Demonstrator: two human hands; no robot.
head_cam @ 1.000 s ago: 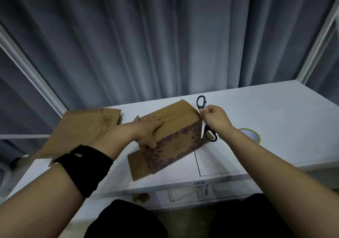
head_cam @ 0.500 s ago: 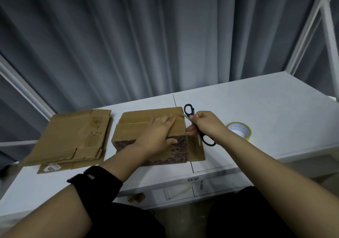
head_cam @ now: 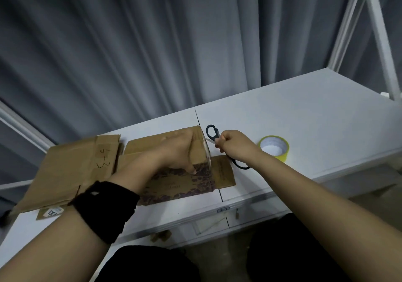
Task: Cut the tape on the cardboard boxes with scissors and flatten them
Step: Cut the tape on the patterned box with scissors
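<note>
We are working on a brown box (head_cam: pixel 180 186) that sits near the front of the white tabletop (head_cam: pixel 315 116). Its long side runs from 9 o'clock to 3 o'clock in front of us. One flap lies flat on the tabletop at the 3 o'clock end.

Our left hand (head_cam: pixel 178 151) rests on top of the box, at that same end. The fingers lie over the top and the thumb curls down the front side, so the hand holds the box in place.

Our right hand (head_cam: pixel 236 149) is just beside the box, at 3 o'clock from it. It is closed tight around black scissors (head_cam: pixel 212 132). One loop sticks out at 11 o'clock from the hand and the other at 5 o'clock. A pale blade points to 9 o'clock, at the top corner of the box. We cannot tell if the tip touches it.

A pale strip (head_cam: pixel 208 153) runs down that end of the box. We think it is the tape. So the right hand is the near one, and the cut has to go toward 9 o'clock, close to our left fingers. We must be careful there.

Some flat cardboard (head_cam: pixel 65 168) lies at 9 o'clock from the box. A yellow roll of tape (head_cam: pixel 274 147) sits at 3 o'clock from our right hand.
</note>
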